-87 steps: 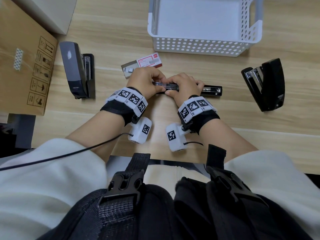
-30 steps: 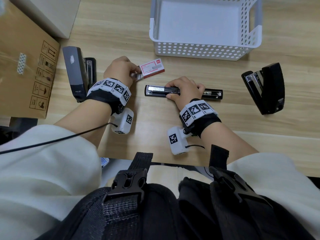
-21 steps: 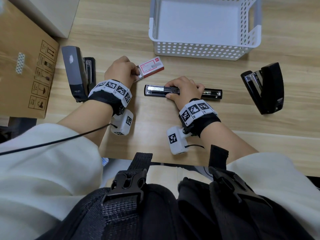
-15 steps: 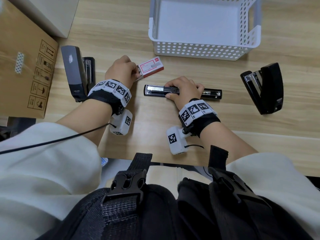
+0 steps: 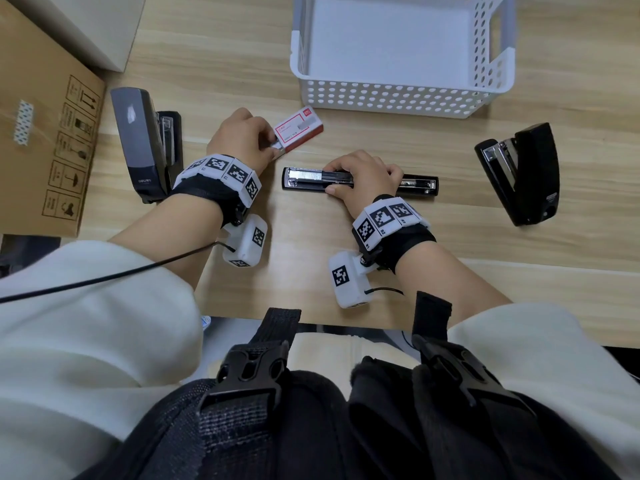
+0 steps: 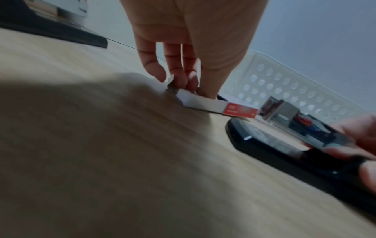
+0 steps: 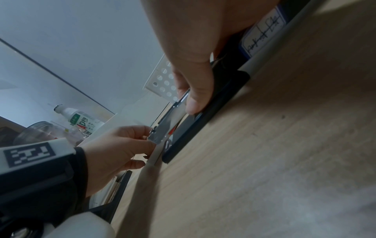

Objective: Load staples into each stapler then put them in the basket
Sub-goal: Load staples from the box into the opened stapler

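1. Left hand [image 5: 242, 140]: fingertips [image 6: 181, 80] pinch the pulled-out inner tray at the near end of the red-and-white staple box [image 5: 299, 129]. What they grip inside the tray is hidden behind the fingers, so I can't tell whether a staple strip is held.
2. Right hand [image 5: 363, 176]: fingers curled over the middle of the opened-flat black stapler [image 5: 360, 180], thumb on the near edge, clamping it to the wooden table [image 5: 346, 271]. The hand covers the hinge area.
3. The stapler's silver magazine channel shows left of the hand; loaded or not is hard to read. The right-wrist view is tilted and blurred.
4. Grey stapler [image 5: 145, 143] lies on its side left of the left hand, near end behind the wristband.
5. Black stapler [image 5: 523, 178] lies on its side, well to the right.
6. White perforated basket [image 5: 391, 98] beyond the box, far side cut off by the frame; the visible floor holds no stapler.
7. Cardboard box [image 5: 45, 140] at the left edge, cropped.
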### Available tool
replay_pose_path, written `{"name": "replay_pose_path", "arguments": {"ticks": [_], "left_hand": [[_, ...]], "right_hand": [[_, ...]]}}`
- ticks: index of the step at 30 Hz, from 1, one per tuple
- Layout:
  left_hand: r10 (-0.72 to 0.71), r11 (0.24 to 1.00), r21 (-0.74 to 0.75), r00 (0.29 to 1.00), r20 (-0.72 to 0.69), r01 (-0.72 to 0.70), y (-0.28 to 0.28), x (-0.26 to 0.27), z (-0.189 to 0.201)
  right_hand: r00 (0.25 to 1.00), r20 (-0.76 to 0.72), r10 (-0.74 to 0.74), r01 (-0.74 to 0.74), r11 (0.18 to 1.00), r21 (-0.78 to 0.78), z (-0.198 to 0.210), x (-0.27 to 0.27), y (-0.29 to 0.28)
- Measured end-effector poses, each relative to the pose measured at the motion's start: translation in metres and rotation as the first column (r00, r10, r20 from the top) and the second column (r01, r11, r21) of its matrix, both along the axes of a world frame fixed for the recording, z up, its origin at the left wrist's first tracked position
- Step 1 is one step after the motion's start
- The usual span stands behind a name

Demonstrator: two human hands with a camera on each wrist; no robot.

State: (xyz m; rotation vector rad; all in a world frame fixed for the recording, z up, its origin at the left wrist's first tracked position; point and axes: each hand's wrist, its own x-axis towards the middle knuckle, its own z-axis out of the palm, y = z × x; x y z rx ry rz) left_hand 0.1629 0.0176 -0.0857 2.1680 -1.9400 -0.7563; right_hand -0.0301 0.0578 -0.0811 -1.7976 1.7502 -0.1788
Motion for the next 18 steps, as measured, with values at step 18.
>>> {"name": "replay_pose_path", "arguments": {"ticks": [18], "left_hand": [[0.022, 0.999, -0.032, 0.999, 0.029, -0.022, 0.0020, -0.0020, -0.0032]], "right_hand": [[1.000, 0.003, 0.010, -0.010, 1.000, 0.005, 0.0007, -0.0008, 0.0001]]}}
